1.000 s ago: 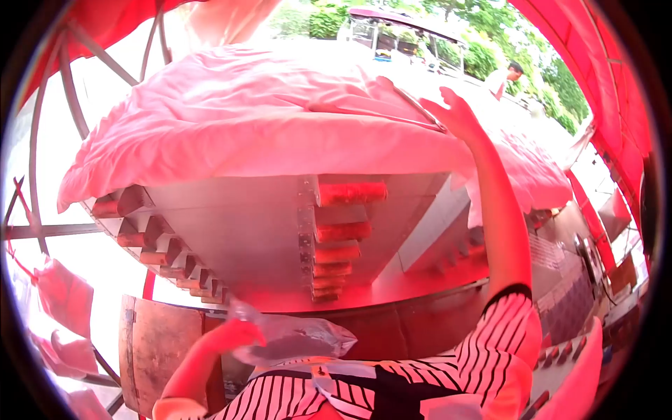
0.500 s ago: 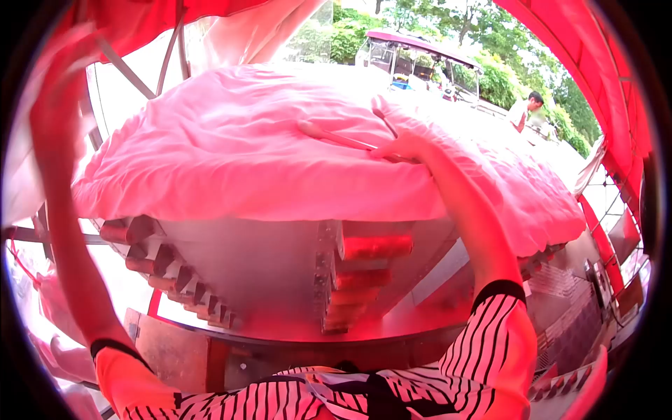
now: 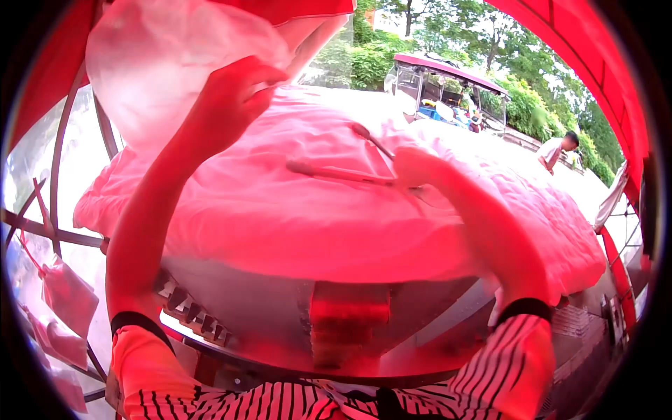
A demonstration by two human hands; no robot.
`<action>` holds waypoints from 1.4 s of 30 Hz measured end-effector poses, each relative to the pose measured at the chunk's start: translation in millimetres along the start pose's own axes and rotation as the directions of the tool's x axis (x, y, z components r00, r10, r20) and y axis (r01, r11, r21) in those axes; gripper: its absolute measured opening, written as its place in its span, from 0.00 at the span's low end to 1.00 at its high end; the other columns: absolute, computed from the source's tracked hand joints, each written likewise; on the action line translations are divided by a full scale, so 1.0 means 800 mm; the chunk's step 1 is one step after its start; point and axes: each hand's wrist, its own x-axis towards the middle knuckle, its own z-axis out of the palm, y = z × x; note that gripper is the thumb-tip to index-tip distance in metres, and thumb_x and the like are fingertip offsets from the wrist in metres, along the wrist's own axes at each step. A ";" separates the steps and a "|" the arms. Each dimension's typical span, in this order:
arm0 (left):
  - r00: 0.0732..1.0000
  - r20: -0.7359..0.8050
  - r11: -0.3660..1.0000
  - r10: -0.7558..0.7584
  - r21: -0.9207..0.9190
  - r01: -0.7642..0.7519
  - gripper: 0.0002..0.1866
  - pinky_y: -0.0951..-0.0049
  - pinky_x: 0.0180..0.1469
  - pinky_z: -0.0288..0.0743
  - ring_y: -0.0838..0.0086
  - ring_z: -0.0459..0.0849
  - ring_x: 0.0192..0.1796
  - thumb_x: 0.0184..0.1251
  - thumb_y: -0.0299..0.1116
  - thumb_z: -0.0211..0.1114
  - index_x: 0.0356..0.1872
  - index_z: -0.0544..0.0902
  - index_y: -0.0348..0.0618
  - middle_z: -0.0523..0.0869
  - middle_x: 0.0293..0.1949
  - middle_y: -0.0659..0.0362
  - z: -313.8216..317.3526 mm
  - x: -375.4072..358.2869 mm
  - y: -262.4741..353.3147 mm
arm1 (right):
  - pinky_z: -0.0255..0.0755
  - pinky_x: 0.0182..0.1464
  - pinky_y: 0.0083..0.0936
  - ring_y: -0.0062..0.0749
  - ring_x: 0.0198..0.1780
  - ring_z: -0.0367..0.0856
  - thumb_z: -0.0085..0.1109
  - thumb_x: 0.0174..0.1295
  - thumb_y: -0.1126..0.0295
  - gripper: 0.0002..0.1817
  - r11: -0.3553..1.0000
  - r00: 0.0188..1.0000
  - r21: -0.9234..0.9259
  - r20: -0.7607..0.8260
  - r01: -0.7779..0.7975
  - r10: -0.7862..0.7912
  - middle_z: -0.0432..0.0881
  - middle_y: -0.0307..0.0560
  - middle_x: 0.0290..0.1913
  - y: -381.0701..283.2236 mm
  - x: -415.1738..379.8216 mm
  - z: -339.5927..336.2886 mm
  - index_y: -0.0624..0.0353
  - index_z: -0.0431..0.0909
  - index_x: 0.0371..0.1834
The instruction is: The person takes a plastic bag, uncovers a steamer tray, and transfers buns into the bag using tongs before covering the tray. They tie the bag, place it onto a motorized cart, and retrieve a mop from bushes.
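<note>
My left hand [image 3: 241, 98] is raised at the upper left, its fingers pinched on a thin translucent plastic bag [image 3: 168, 66] that billows beside and behind it. My right hand [image 3: 423, 168] grips a pair of tongs [image 3: 343, 173] near the joined end. The two tong arms spread apart and point left, just over the cloth, with nothing between their tips. A large padded cloth [image 3: 280, 224], tinted pink by the light, covers the broad stand in front of me. What lies under it is hidden.
Below the cloth is a cabinet-like front [image 3: 238, 294] with a red block-like column [image 3: 348, 315]. Small bags [image 3: 70, 294] hang from the frame at left. Outside are a roofed cart [image 3: 451, 94] and another person [image 3: 556, 150]. A red canopy [image 3: 560, 42] arches overhead.
My left hand has come from the far left edge inward, bringing the plastic bag into view. The tongs have shifted slightly and the view has tilted; my right hand still holds them.
</note>
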 end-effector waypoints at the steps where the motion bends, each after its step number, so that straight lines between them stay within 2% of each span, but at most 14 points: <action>1: 0.999 0.003 0.999 -0.048 -0.009 0.048 0.11 0.75 0.46 0.71 0.72 0.78 0.42 0.59 0.22 0.56 0.43 0.78 0.35 0.80 0.38 0.55 -0.002 -0.005 -0.014 | 0.70 0.34 0.33 0.36 0.33 0.79 0.67 0.39 0.49 0.23 0.998 0.995 -0.036 -0.090 0.043 -0.046 0.82 0.48 0.30 0.031 -0.001 0.002 0.62 0.82 0.22; 2: 0.995 0.006 0.995 -0.099 -0.023 0.099 0.11 0.75 0.47 0.72 0.72 0.78 0.42 0.59 0.21 0.55 0.43 0.78 0.35 0.80 0.38 0.55 -0.003 -0.012 -0.028 | 0.71 0.30 0.35 0.36 0.29 0.80 0.67 0.41 0.51 0.23 0.994 0.980 -0.078 -0.173 0.082 -0.094 0.83 0.48 0.31 0.067 -0.005 0.007 0.64 0.82 0.23; 6: 0.983 0.103 0.975 -0.150 -0.146 0.165 0.10 0.76 0.46 0.73 0.73 0.79 0.41 0.56 0.18 0.57 0.41 0.79 0.34 0.80 0.36 0.56 0.010 -0.031 -0.049 | 0.64 0.56 0.29 0.41 0.53 0.74 0.70 0.36 0.45 0.35 0.975 0.965 0.218 0.261 -0.038 -0.021 0.74 0.58 0.52 0.123 -0.076 0.008 0.61 0.80 0.43; 8: 0.971 0.197 0.964 -0.133 -0.201 0.173 0.10 0.73 0.45 0.75 0.68 0.81 0.39 0.55 0.19 0.59 0.40 0.80 0.35 0.81 0.35 0.53 0.032 -0.036 -0.034 | 0.60 0.61 0.32 0.47 0.59 0.68 0.71 0.34 0.45 0.45 0.904 0.988 0.419 0.154 -0.089 0.026 0.67 0.61 0.59 0.102 -0.076 0.029 0.60 0.70 0.56; 10: 0.958 0.213 0.980 0.190 -0.106 -0.171 0.13 0.73 0.44 0.76 0.64 0.82 0.40 0.55 0.23 0.62 0.43 0.79 0.38 0.81 0.38 0.52 0.067 -0.045 -0.023 | 0.57 0.64 0.34 0.51 0.64 0.63 0.73 0.32 0.44 0.54 0.883 0.997 0.463 0.037 -0.082 0.073 0.64 0.62 0.63 0.079 -0.068 0.049 0.59 0.61 0.64; 15: 0.777 0.471 0.903 0.417 -0.114 -0.415 0.15 0.66 0.28 0.77 0.61 0.81 0.29 0.61 0.40 0.59 0.41 0.77 0.39 0.77 0.38 0.49 0.115 -0.063 0.089 | 0.59 0.61 0.44 0.57 0.63 0.60 0.71 0.29 0.40 0.63 0.930 0.986 0.365 -0.133 -0.048 0.102 0.62 0.65 0.62 0.053 -0.047 0.059 0.56 0.49 0.70; 17: 0.749 0.465 0.876 0.473 -0.159 -0.455 0.17 0.65 0.30 0.76 0.61 0.80 0.32 0.62 0.41 0.57 0.43 0.76 0.37 0.76 0.38 0.48 0.154 -0.059 0.112 | 0.61 0.60 0.41 0.53 0.63 0.62 0.70 0.35 0.43 0.56 0.930 0.975 0.365 -0.191 -0.035 0.112 0.64 0.64 0.60 0.057 -0.038 0.070 0.57 0.53 0.68; 19: 0.765 0.383 0.855 0.518 -0.199 -0.479 0.17 0.65 0.31 0.76 0.61 0.80 0.33 0.62 0.40 0.58 0.43 0.76 0.38 0.77 0.37 0.48 0.195 -0.046 0.127 | 0.68 0.54 0.35 0.43 0.56 0.71 0.64 0.49 0.55 0.33 0.535 0.799 0.646 -0.594 0.544 -0.095 0.75 0.57 0.49 0.135 0.091 0.192 0.61 0.69 0.57; 23: 0.825 0.285 0.872 0.488 -0.135 -0.470 0.17 0.65 0.32 0.76 0.61 0.80 0.34 0.61 0.40 0.58 0.43 0.76 0.38 0.78 0.37 0.48 0.233 -0.003 0.116 | 0.65 0.45 0.33 0.39 0.46 0.70 0.63 0.51 0.55 0.28 0.938 0.944 0.345 -0.315 0.024 0.092 0.73 0.52 0.42 0.098 0.046 0.109 0.60 0.70 0.52; 29: 0.913 0.186 0.927 0.363 0.021 -0.373 0.16 0.64 0.34 0.76 0.62 0.81 0.35 0.61 0.40 0.59 0.43 0.77 0.38 0.79 0.36 0.48 0.200 0.050 0.038 | 0.61 0.33 0.30 0.33 0.32 0.67 0.61 0.54 0.55 0.21 0.959 0.893 0.151 -0.355 -0.238 0.277 0.70 0.45 0.30 0.127 0.028 0.030 0.59 0.71 0.43; 34: 0.974 0.124 0.949 0.192 0.229 -0.216 0.16 0.64 0.35 0.75 0.62 0.81 0.36 0.60 0.40 0.60 0.43 0.78 0.38 0.80 0.36 0.48 0.128 0.056 -0.071 | 0.58 0.22 0.27 0.28 0.20 0.65 0.60 0.56 0.55 0.17 0.887 0.672 0.223 -0.586 -0.403 0.453 0.68 0.39 0.21 0.190 0.004 -0.035 0.58 0.72 0.36; 38: 0.999 0.040 0.896 -0.015 0.444 -0.004 0.16 0.64 0.36 0.75 0.62 0.82 0.37 0.60 0.40 0.60 0.44 0.78 0.39 0.81 0.36 0.49 0.030 0.026 -0.186 | 0.55 0.14 0.25 0.24 0.11 0.64 0.59 0.58 0.55 0.15 0.787 0.483 0.599 -0.651 -0.146 0.585 0.66 0.35 0.13 0.231 -0.062 -0.082 0.57 0.72 0.30; 40: 0.989 -0.026 0.802 -0.145 0.582 0.133 0.16 0.64 0.37 0.75 0.62 0.82 0.38 0.59 0.40 0.61 0.44 0.79 0.39 0.82 0.35 0.49 -0.039 0.000 -0.266 | 0.45 0.09 0.18 0.14 0.08 0.52 0.60 0.56 0.47 0.19 0.470 0.542 0.874 -0.455 0.122 0.706 0.56 0.26 0.11 0.205 -0.127 -0.082 0.48 0.66 0.24; 42: 0.957 -0.111 0.667 -0.267 0.695 0.267 0.16 0.64 0.38 0.75 0.62 0.82 0.38 0.59 0.40 0.61 0.44 0.79 0.39 0.82 0.35 0.49 -0.118 -0.042 -0.348 | 0.43 0.09 0.17 0.12 0.08 0.51 0.61 0.53 0.44 0.22 0.371 0.529 0.927 -0.345 0.059 0.775 0.55 0.24 0.11 0.216 -0.155 -0.059 0.46 0.65 0.24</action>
